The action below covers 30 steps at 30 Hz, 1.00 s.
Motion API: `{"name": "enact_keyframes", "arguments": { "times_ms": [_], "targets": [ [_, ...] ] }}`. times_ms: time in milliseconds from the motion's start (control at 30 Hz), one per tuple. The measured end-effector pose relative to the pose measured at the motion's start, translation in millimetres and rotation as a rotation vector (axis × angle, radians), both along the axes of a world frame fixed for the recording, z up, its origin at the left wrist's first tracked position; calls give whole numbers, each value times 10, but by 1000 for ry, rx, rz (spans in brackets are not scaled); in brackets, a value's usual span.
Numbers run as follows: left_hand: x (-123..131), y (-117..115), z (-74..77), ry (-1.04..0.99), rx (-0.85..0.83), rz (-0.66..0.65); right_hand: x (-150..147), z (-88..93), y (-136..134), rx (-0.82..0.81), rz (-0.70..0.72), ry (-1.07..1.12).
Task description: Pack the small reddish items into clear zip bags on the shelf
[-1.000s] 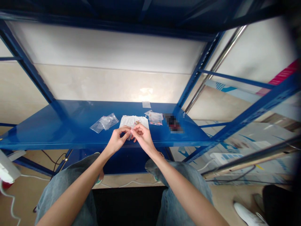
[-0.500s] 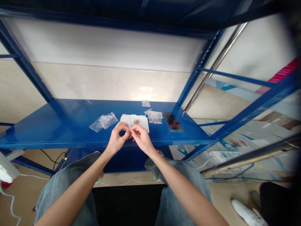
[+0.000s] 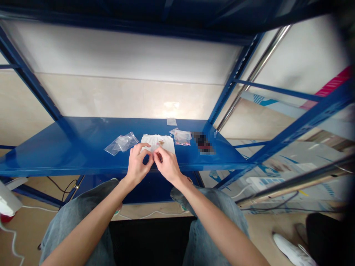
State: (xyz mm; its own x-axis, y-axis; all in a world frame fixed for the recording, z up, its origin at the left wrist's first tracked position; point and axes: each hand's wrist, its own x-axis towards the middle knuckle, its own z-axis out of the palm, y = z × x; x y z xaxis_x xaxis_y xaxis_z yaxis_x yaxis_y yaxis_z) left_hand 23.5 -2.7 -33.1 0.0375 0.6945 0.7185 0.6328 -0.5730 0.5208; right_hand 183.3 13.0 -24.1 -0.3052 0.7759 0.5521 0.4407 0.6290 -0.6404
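On the blue shelf's [image 3: 83, 146] near side, just in front of a white sheet [image 3: 146, 139], we see our left hand [image 3: 151, 153] and right hand [image 3: 155, 153] meeting at the fingertips, and the grip is what has just changed. About 1 second earlier, a clear plastic piece shows hanging below the joined fingertips; now we cannot make it out there, and the thumb and index finger of each hand curl into a rounder ring with a visible gap inside. We judge this to be a finer regrip, with the work in hand sitting right at the fingertips. Each hand is narrow at the tips, but we cannot tell whether either holds anything, because whatever may lie between them is too small to see. The small gold-coloured pieces [image 3: 160, 142] lie on the white sheet, just beyond the right hand and apart from it. Compared with the earlier frame, the things around us keep their places: the clear bags [image 3: 121, 143] to the left, the bags with reddish bits [image 3: 183, 137] to the right, the small pale packet [image 3: 171, 121] at the back, and the blurred-out dark object [image 3: 203, 143] farther right.
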Motion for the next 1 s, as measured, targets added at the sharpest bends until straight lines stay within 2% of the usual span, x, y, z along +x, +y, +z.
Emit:
{"name": "enact_keyframes", "arguments": {
  "times_ms": [67, 167, 367, 533, 633, 700, 800, 900, 1000],
  "targets": [
    [8, -22, 2, 40, 60, 63, -1, 10, -19, 60, -89, -59],
    [11, -41, 15, 46, 119, 106, 5, 22, -20, 70, -173, -29],
    [26, -42, 13, 56, 106, 47, 19, 20, 32, 26, -42, 125],
    [66, -52, 0, 22, 84, 77, 8, 34, 15, 195, -70, 40],
    [88, -63, 8, -90, -1, 18, 17, 84, -23, 239, -48, 5],
    [66, -43, 32, -230, -69, -25, 44, 119, -14, 196, -32, 52],
    [-36, 40, 83, -501, -189, -82, 99, 121, 79, 39, 11, 189],
    [-149, 128, 125, -770, -338, -175, 125, 39, 221, -142, 32, 311],
    [-203, 162, 150, -939, -467, -321, 113, -54, 311, -378, 86, 457]
  ]
}}
